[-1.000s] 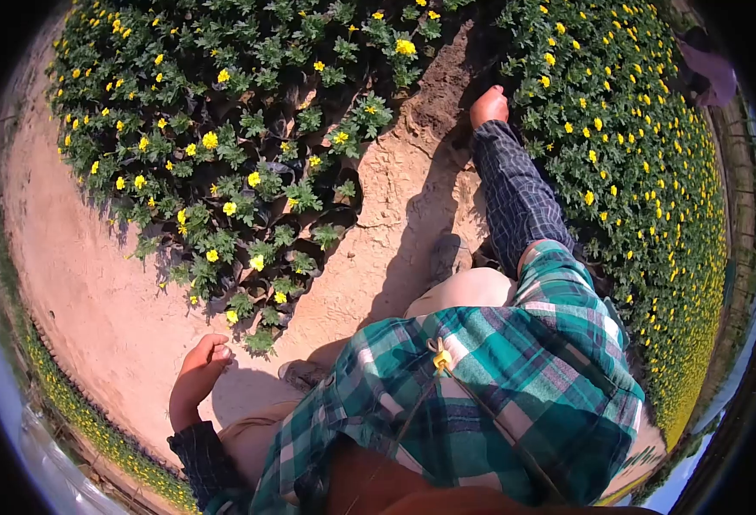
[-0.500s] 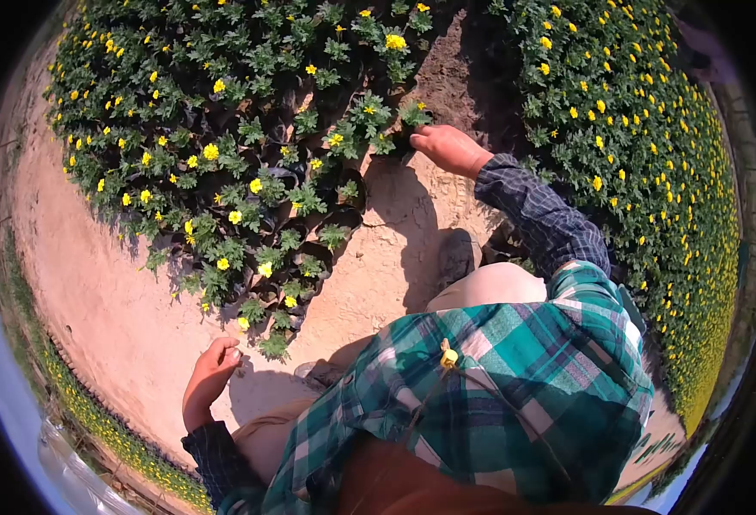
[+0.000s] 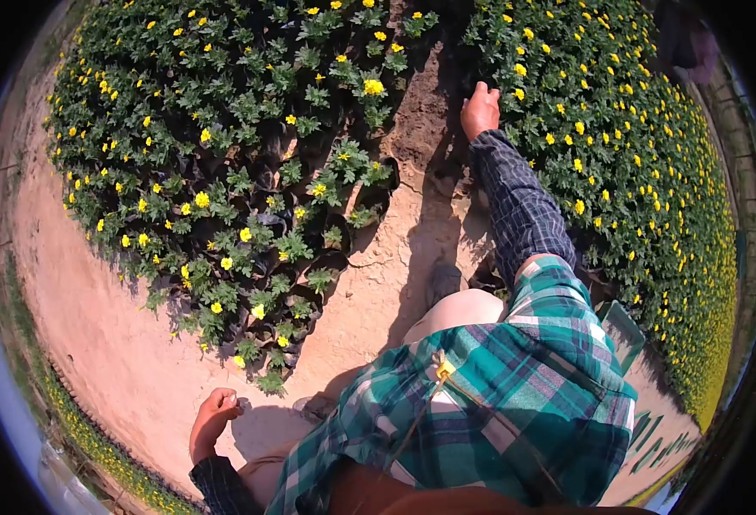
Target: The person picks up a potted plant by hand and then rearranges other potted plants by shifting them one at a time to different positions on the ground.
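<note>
At far centre, a person's right hand (image 3: pixel 481 112) is hovering beside yellow-flowering plants (image 3: pixel 614 172) on the right, its grip impossible to tell; at near left, the left hand (image 3: pixel 212 421) is hanging loosely curled, contents unclear.

From my remote seat I read the green, navy and white plaid shirt (image 3: pixel 515 403) at five o'clock as matt woven cloth, softly creased. The dark blue checked sleeve (image 3: pixel 520 193) at two is thin, wrinkled fabric; the pale beige trouser knee (image 3: pixel 459 313) at four looks like smooth, plain cloth. I see rough, cracked dry earth in the sandy path (image 3: pixel 361 313) by six, crumbly at the dark brown soil patch (image 3: pixel 423 120) near twelve. Beyond two, the bushy green plants with yellow blooms (image 3: pixel 597 159) show matt, finely cut leaves
</note>
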`<act>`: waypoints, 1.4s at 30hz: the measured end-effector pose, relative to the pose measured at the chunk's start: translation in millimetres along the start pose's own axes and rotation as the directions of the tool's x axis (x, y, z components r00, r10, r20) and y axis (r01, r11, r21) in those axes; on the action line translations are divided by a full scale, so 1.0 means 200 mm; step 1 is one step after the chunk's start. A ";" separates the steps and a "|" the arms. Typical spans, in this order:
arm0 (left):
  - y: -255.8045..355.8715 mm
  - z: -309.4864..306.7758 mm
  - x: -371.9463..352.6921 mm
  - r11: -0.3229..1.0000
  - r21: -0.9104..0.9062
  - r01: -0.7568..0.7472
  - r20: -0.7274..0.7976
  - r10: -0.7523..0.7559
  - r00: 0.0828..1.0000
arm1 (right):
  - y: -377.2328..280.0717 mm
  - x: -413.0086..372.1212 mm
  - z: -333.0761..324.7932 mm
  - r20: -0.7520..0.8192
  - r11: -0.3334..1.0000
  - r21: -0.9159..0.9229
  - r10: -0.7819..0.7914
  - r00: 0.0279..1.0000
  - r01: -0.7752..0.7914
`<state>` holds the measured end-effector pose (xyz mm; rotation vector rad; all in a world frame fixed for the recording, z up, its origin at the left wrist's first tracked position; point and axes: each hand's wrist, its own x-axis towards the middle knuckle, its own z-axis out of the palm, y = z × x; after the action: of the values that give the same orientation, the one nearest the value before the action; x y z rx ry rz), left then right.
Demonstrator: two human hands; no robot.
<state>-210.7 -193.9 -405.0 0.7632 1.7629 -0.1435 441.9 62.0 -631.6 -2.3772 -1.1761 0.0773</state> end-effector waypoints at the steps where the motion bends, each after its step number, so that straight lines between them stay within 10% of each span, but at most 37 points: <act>1: -0.02 -0.01 0.02 1.000 -0.003 -0.016 0.012 0.016 1.000 | 0.03 0.04 0.04 0.019 0.999 -0.029 0.018 1.000 -0.017; 8: 0.12 0.05 -0.01 0.998 0.000 -0.066 -0.028 0.066 0.997 | 0.10 0.06 0.13 -0.109 0.988 -0.025 -0.157 0.982 0.155; 11: 0.14 0.06 -0.03 0.994 0.047 -0.101 -0.008 0.101 0.995 | 0.13 -0.04 0.16 0.190 0.871 0.425 0.180 0.965 -0.246; 15: 0.14 0.06 0.01 0.989 0.049 -0.138 0.075 0.134 0.988 | -0.06 -0.33 -0.14 0.332 0.643 0.644 0.253 0.909 -0.415; 24: 0.00 0.04 0.18 0.999 -0.010 -0.036 0.312 0.038 0.949 | 0.40 -0.73 -0.77 0.146 0.372 0.881 0.377 0.915 -0.294; 31: 0.09 0.08 0.24 0.993 0.070 -0.093 0.118 0.085 0.989 | 1.19 -1.22 -1.31 -0.319 0.720 0.520 0.663 0.678 -0.459; 35: 0.30 0.08 0.12 0.788 0.558 -0.260 0.115 0.237 0.965 | 1.29 -1.16 -1.29 -0.256 0.748 0.360 0.654 0.712 -0.558; 42: -0.14 -0.19 -0.08 0.870 -0.070 -0.487 -0.526 0.383 0.760 | 0.72 -0.47 -0.81 0.178 0.747 0.637 0.101 0.979 -0.193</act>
<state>-255.9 -205.3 -385.7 1.1104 1.9784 0.6004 530.4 -148.3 -568.3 -1.8375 -0.8200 0.6110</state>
